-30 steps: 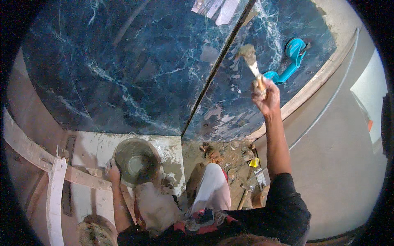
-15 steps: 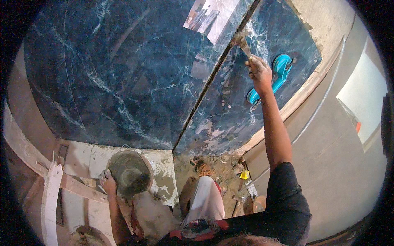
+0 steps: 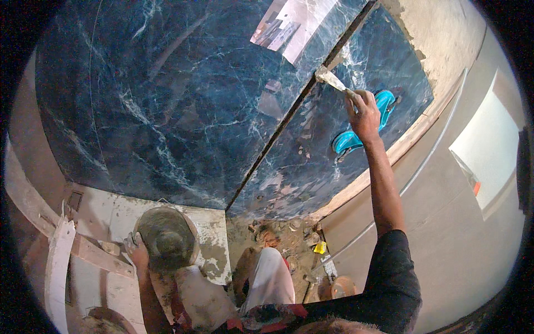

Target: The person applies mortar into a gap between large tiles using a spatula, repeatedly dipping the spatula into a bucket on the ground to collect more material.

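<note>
My right hand (image 3: 365, 116) is closed around the handle of a putty knife (image 3: 333, 80). The blade's tip, smeared with pale paste, touches the dark gap (image 3: 283, 122) between two blue-black veined stone slabs. A larger slab (image 3: 183, 106) lies left of that gap, a narrower slab (image 3: 300, 172) right of it. Beside my right wrist, a turquoise double suction lifter (image 3: 346, 141) sits on the narrower slab and is partly covered by my hand. Low on the left, my left hand (image 3: 137, 249) grips the rim of a round basin (image 3: 167, 236) holding grey mortar.
A picture sheet (image 3: 283, 30) rests on the larger slab. A beige wall (image 3: 445, 222) with a thin pipe runs along the right. Rubble and a yellow scrap (image 3: 320, 247) lie on the floor by my knee. Wooden boards (image 3: 58, 267) stand at the left.
The putty knife has moved along the gap toward me, and its blade now shows more plainly. The view has shifted a little. My left hand stays at the basin's rim.
</note>
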The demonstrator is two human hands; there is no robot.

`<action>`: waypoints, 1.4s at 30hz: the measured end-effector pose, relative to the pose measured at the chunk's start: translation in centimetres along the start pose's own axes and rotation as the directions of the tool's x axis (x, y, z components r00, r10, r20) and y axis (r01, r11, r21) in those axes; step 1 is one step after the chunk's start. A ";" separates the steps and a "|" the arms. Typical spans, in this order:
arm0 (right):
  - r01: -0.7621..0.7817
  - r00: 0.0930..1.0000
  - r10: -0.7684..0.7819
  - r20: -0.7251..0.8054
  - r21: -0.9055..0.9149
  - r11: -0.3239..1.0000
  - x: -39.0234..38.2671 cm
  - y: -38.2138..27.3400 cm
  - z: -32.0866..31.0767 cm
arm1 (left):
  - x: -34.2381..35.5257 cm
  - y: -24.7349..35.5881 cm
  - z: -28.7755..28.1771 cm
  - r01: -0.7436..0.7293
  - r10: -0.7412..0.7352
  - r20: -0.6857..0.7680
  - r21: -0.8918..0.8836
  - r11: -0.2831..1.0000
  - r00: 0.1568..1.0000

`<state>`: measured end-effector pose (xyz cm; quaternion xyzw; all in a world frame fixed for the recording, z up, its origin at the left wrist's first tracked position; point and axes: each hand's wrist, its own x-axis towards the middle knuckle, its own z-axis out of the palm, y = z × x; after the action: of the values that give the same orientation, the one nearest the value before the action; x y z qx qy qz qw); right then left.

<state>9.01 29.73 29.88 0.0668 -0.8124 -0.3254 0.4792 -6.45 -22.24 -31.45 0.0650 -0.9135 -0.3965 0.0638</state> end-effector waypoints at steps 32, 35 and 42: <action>0.297 0.846 -0.116 0.520 -0.280 0.913 8.7 -3.4 -3.2 | -0.1 -1.9 1.6 -0.008 0.009 -0.020 0.068 0.998 1.000; 0.321 0.818 -0.096 0.567 -0.313 0.894 9.3 -3.6 -3.3 | -0.4 2.1 -1.0 0.031 -0.030 0.029 -0.009 0.999 0.999; 0.335 0.773 -0.046 0.633 -0.344 0.877 11.7 -5.9 -4.3 | -0.4 0.4 -0.7 0.005 -0.006 0.014 0.058 0.998 1.000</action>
<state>5.08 18.22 36.38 -0.0663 -0.8164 -0.5513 0.1586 -6.01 -22.36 -30.68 0.0666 -0.9250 -0.3702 0.0544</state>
